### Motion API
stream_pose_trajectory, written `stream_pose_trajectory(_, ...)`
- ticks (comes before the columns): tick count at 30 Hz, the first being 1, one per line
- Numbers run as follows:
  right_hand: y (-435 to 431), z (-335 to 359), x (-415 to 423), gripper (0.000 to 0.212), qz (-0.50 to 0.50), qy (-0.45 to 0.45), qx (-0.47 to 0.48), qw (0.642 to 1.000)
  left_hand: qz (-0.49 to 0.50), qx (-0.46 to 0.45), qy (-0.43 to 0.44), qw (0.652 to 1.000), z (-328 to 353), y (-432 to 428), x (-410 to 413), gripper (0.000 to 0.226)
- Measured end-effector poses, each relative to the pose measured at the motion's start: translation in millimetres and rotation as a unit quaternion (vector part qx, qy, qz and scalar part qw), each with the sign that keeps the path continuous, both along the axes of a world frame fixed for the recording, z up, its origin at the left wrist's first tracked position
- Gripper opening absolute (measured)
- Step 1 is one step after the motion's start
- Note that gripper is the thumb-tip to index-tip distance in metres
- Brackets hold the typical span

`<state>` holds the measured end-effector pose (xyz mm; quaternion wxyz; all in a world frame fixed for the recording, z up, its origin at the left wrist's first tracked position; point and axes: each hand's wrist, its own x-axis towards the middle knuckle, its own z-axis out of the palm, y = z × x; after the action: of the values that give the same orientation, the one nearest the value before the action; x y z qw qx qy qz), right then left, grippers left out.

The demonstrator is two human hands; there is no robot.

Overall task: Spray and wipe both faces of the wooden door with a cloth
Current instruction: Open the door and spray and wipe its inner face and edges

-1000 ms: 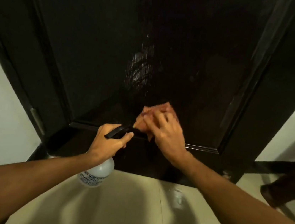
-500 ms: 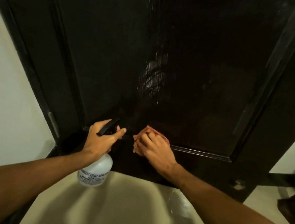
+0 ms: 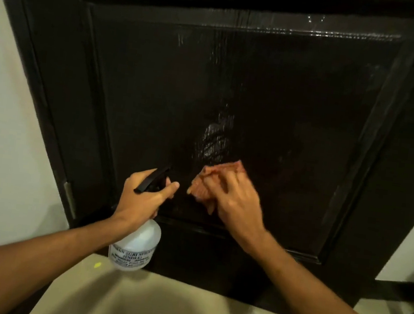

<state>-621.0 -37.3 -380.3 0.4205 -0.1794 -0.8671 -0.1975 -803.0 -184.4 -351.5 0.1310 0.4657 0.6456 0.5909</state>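
The door (image 3: 299,95) stands upright straight ahead, long axis vertical, its sunken panel (image 3: 156,93) filling the view. The right hand (image 3: 234,202) holds the bunched cloth (image 3: 214,176) against the panel's lower middle, fingers bent over it. The left hand (image 3: 141,198) grips the bottle (image 3: 137,247) by its neck at the panel's lower left, forefinger out, nozzle toward the panel. A wet patch (image 3: 213,142) gleams on the panel just above the cloth. The right hand is nearer it, so the next stroke probably runs upward.
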Motion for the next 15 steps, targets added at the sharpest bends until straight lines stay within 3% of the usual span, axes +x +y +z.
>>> stream_pose_trajectory(2, 5.4, 55.8, 0.2, 0.036, -0.033, 0.154, 0.004, 0.988, -0.002, 0.016, 0.005, 1.000, 15.1, 2.5, 2.9, 0.015)
stream_pose_trajectory(4, 9.1, 90.4, -10.9, 0.044, -0.080, 0.237, -0.003, 0.968, -0.004, 0.017, 0.018, 1.000, 19.9, 7.6, 7.1, 0.015)
stream_pose_trajectory(6, -2.4, 84.8, -37.3, 0.051, -0.080, 0.193, -0.007, 0.978, 0.008, 0.017, 0.015, 1.000, 18.3, 1.5, 4.2, 0.014)
stream_pose_trajectory(10, -28.2, 15.7, -46.3, 0.053, -0.016, -0.053, 0.004, 0.998, 0.027, 0.011, -0.009, 1.000, 17.4, -8.6, 1.8, 0.013)
stream_pose_trajectory(11, -27.8, 16.0, -37.2, 0.051, -0.007, -0.078, -0.005, 0.997, 0.027, 0.015, -0.019, 0.999, 23.1, -10.7, 3.2, 0.013)
stream_pose_trajectory(13, -18.7, 33.5, -25.2, 0.048, -0.007, -0.035, -0.013, 0.999, 0.028, 0.014, -0.026, 0.999, 29.7, -9.6, 4.7, 0.011)
stream_pose_trajectory(15, -10.7, 73.7, -20.3, 0.046, -0.059, 0.091, 0.007, 0.994, 0.029, 0.023, -0.025, 0.999, 42.5, -5.9, 1.0, 0.011)
